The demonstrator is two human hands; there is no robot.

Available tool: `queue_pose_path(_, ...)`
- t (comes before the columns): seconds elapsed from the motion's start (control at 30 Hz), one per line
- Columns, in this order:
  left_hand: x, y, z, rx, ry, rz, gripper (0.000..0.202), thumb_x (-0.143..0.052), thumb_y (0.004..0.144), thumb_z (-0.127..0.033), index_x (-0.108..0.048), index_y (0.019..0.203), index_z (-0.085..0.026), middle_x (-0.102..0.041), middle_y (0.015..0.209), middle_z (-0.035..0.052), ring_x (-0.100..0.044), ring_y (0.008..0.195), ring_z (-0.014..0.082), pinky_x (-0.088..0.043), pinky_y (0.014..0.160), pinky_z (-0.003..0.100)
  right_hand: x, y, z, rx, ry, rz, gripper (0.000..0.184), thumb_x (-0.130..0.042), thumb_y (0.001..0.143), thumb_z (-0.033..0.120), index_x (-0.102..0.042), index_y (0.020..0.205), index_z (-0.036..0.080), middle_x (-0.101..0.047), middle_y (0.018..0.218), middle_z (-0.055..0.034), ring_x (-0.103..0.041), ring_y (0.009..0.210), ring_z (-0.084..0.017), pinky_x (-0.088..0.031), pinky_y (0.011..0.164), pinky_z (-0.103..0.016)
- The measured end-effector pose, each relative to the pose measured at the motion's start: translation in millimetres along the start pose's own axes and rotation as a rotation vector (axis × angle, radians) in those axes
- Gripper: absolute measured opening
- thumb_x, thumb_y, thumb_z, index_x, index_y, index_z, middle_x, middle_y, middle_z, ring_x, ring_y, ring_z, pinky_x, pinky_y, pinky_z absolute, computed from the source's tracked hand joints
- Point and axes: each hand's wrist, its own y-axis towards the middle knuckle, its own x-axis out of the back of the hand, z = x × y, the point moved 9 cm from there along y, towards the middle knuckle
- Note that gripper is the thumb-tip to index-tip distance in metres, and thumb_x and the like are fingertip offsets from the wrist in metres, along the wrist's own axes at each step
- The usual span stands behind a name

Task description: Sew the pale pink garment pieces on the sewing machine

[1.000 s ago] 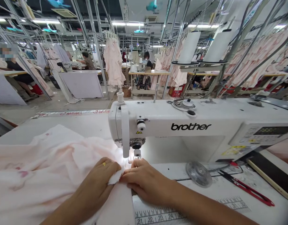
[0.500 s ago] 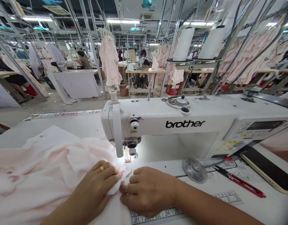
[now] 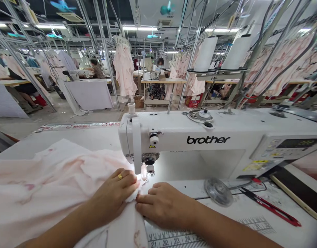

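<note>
A pale pink fabric piece [image 3: 96, 172] with faint reddish prints lies in loose folds on the left of the sewing table and runs to the needle area of a white sewing machine [image 3: 246, 127]. My left hand [image 3: 110, 193], a gold ring on one finger, is closed on the cloth just before the lit presser foot [image 3: 144, 173]. Beside it, my right hand [image 3: 166, 206] pinches the fabric's right edge between thumb and fingers. The edge between both hands looks gathered or folded; the fingertips partly hide it.
To the right lie a clear round disc-shaped object [image 3: 218, 191], red-handled thread snips [image 3: 273, 208] and a phone [image 3: 295, 189]. A printed ruler scale [image 3: 174, 239] marks the table's front. Two thread cones [image 3: 206, 53] stand behind the machine. Beyond, people sit at other machines among hanging garments [image 3: 124, 69].
Both hands have moved slightly forward with the fabric, closer to the presser foot. More printed cloth shows at the front edge. The view has shifted a little.
</note>
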Motion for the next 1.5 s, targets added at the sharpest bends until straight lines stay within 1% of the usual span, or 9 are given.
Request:
queue_pose_path(0.17,1.2,-1,-12,-0.099,0.105,-0.031,0.037,-0.041,0.083,0.0,-0.062,0.11,-0.013,-0.069,0.101,0.0103,-0.061,0.097,0.0236,-0.049,0.088,0.038,-3,0,1,0.012,-0.032,-0.026,0.014,-0.052,0.099,0.017,-0.057,0.086,0.017,-0.063,0.082,0.0036,-0.047,0.063,-0.013,-0.03,0.056,-0.032)
queue_pose_path(0.27,4.1,-3,-5,-0.045,0.004,-0.061,0.036,-0.043,0.081,-0.001,-0.064,0.106,-0.016,-0.07,0.099,0.0081,-0.062,0.096,0.0222,-0.05,0.089,0.037,-2,-1,1,0.016,-0.048,-0.048,0.014,-0.051,0.098,0.016,-0.057,0.086,0.018,-0.062,0.082,0.0041,-0.047,0.062,-0.014,-0.03,0.056,-0.032)
queue_pose_path(0.5,-11.2,-12,51,0.498,-0.44,0.048,0.03,-0.048,0.096,-0.032,-0.061,0.072,-0.019,-0.058,0.067,-0.0014,-0.057,0.066,0.0149,-0.047,0.062,0.024,-3,-2,2,0.024,-0.058,-0.019,0.009,-0.054,0.096,0.014,-0.059,0.088,0.017,-0.064,0.086,0.0032,-0.046,0.062,-0.014,-0.029,0.054,-0.032)
queue_pose_path(0.6,-18.5,-19,63,0.657,-0.599,0.05,0.034,-0.051,0.095,-0.044,-0.064,0.077,-0.019,-0.057,0.065,-0.0026,-0.052,0.058,0.0132,-0.043,0.05,0.021,-3,-1,3,0.033,-0.058,-0.023,0.009,-0.055,0.095,0.014,-0.059,0.087,0.017,-0.063,0.086,0.0028,-0.047,0.063,-0.014,-0.029,0.054,-0.032)
queue_pose_path(0.67,-15.3,-16,61,0.631,-0.612,0.022,0.031,-0.052,0.094,-0.044,-0.068,0.083,-0.02,-0.065,0.082,0.0015,-0.059,0.069,0.0163,-0.047,0.054,0.023,-3,-1,3,0.037,-0.058,-0.025,0.009,-0.054,0.095,0.014,-0.059,0.087,0.017,-0.063,0.087,0.0025,-0.048,0.062,-0.014,-0.028,0.054,-0.032)
queue_pose_path(0.77,-4.3,-8,49,0.481,-0.49,-0.017,0.028,-0.052,0.095,-0.035,-0.071,0.079,-0.022,-0.065,0.104,0.0054,-0.061,0.097,0.0211,-0.053,0.078,0.028,-3,-1,3,0.044,-0.064,-0.026,0.01,-0.054,0.096,0.014,-0.06,0.088,0.017,-0.063,0.088,0.0023,-0.049,0.063,-0.014,-0.03,0.055,-0.032)
queue_pose_path(0.93,-10.1,-6,25,0.252,-0.264,0.107,0.027,-0.048,0.092,-0.017,-0.071,0.101,-0.026,-0.065,0.103,0.004,-0.062,0.094,0.0186,-0.051,0.082,0.027,0,-2,3,0.049,-0.071,-0.053,0.012,-0.053,0.096,0.013,-0.06,0.087,0.017,-0.062,0.084,0.0021,-0.049,0.063,-0.014,-0.032,0.056,-0.031)
queue_pose_path(1.07,-5.4,-11,12,0.081,-0.064,0.037,0.042,-0.048,0.086,-0.009,-0.063,0.12,-0.027,-0.065,0.117,0.0049,-0.061,0.103,0.0213,-0.05,0.087,0.031,1,-2,3,0.047,-0.054,-0.048,0.012,-0.053,0.096,0.014,-0.059,0.086,0.017,-0.061,0.081,0.0027,-0.049,0.065,-0.014,-0.033,0.057,-0.031)
queue_pose_path(1.5,-9.1,-9,1,0.046,-0.077,0.133,0.047,-0.041,0.085,0.001,-0.058,0.122,-0.022,-0.066,0.119,0.006,-0.057,0.111,0.0214,-0.042,0.099,0.039,-1,-2,-2,0.029,0.033,-0.007,0.016,-0.05,0.098,0.014,-0.06,0.086,0.018,-0.063,0.083,0.0041,-0.046,0.066,-0.014,-0.031,0.06,-0.03)
